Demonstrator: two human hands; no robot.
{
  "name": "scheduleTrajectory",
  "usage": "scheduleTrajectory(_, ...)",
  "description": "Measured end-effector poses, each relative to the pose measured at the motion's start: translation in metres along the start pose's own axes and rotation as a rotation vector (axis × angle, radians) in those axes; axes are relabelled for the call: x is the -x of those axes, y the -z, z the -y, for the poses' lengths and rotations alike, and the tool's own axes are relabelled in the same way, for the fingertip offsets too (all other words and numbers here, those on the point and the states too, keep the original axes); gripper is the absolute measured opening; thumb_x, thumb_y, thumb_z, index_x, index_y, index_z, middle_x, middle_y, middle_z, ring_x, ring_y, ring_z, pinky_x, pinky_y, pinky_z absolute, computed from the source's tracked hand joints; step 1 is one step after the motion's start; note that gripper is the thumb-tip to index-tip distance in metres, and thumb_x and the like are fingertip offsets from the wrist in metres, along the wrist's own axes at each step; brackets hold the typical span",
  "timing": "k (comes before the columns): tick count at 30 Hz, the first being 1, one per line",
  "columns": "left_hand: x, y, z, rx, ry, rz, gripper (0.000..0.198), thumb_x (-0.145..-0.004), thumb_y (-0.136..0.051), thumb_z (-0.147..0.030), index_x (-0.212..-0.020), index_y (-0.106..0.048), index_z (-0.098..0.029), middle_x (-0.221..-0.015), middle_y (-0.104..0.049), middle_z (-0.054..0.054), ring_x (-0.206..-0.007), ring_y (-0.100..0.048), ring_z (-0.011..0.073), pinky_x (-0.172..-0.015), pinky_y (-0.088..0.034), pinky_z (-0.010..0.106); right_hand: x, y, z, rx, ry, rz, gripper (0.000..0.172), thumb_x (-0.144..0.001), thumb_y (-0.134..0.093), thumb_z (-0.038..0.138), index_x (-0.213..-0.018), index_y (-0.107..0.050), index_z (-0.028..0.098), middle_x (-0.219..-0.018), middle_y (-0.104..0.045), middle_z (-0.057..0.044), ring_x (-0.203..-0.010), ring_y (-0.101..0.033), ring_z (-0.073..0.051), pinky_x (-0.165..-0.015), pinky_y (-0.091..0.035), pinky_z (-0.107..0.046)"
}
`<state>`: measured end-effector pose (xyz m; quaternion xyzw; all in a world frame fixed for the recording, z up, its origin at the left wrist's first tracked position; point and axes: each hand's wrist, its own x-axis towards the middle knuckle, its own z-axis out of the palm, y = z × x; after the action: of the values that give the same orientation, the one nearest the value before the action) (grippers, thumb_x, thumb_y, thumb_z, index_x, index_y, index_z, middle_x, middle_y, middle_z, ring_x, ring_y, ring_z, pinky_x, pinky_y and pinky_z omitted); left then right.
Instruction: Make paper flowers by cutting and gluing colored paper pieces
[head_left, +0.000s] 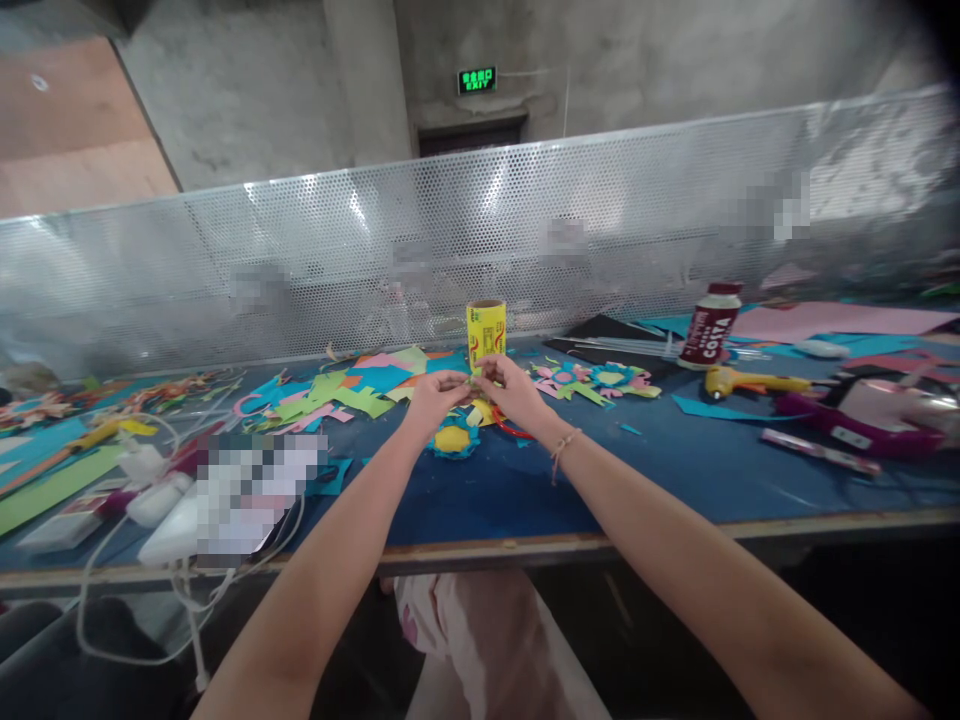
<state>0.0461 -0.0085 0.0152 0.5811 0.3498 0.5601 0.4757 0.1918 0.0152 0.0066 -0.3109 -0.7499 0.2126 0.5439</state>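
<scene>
left hand (433,396) pinching paper scrap (473,383) | right hand (516,392) pinching same scrap | above paper flower (454,438) on table (675,470)

A craft workshop in a bare, industrial building. The long blue desk (675,480) is strewn with coloured paper scraps (352,395), finished paper flowers (600,380) and a yellow glue gun (739,381). A perforated metal screen (450,250) runs along the desk's far edge. Behind it stand raw concrete walls (247,90) and a green exit sign (477,80) over a doorway.
</scene>
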Motion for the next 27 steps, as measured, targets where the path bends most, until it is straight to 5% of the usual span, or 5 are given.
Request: scheduleTrajectory(27,-0.0004,-0.0023,0.0027,0.06,0.032,0.028,0.019,-0.061,-0.068,-0.026,-0.075,-0.064,-0.013,-0.066,-0.065,0.004,-0.064,-0.062,0.015,-0.071,-0.05,0.031,0.0015,0.0016,0.0113,0.043,-0.011,-0.043,0.009,-0.075,-0.051,0.027,-0.075,-0.049,0.019,-0.068,-0.054,0.0,-0.061,-0.05,-0.011,-0.057,-0.041,-0.026)
